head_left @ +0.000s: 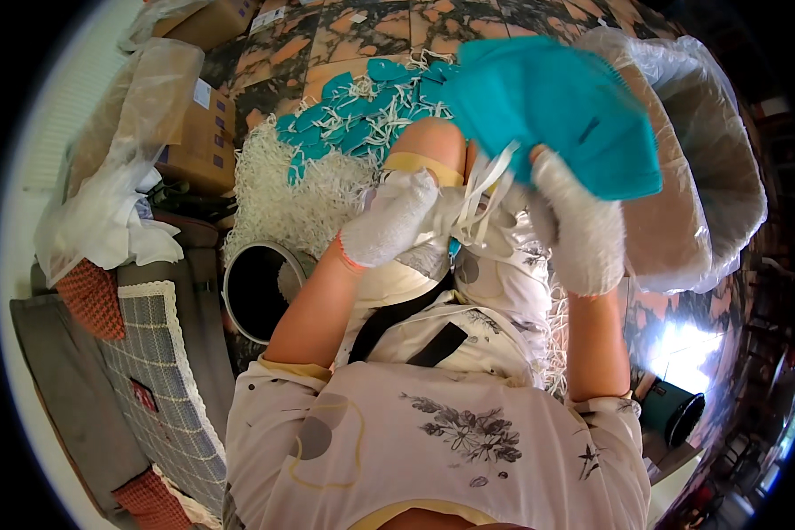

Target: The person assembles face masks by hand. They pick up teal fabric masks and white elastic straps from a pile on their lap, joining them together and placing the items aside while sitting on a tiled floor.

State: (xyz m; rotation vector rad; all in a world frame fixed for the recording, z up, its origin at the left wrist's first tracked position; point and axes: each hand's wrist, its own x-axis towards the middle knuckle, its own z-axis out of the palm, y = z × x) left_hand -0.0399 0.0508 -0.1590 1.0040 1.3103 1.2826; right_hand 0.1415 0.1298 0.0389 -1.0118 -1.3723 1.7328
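Note:
A large teal face mask (548,115), folded flat, is gripped in my right hand (583,225), with the thumb pressed on its lower edge. White elastic straps (486,190) hang in loops from the mask, between my two hands. My left hand (389,221) is closed near my knee, just left of these straps; whether it holds a strap end is hidden. Both hands wear whitish knit gloves, the left one with an orange cuff. Beyond my knees, a pile of teal masks (353,124) with white straps lies on the floor.
A heap of loose white straps (283,194) spreads left of my legs, beside a dark bucket (261,291). A plastic-lined box (671,194) stands at right. Cardboard boxes (199,132) and a couch with a grey checked cover (163,353) are at left. A teal container (671,411) sits lower right.

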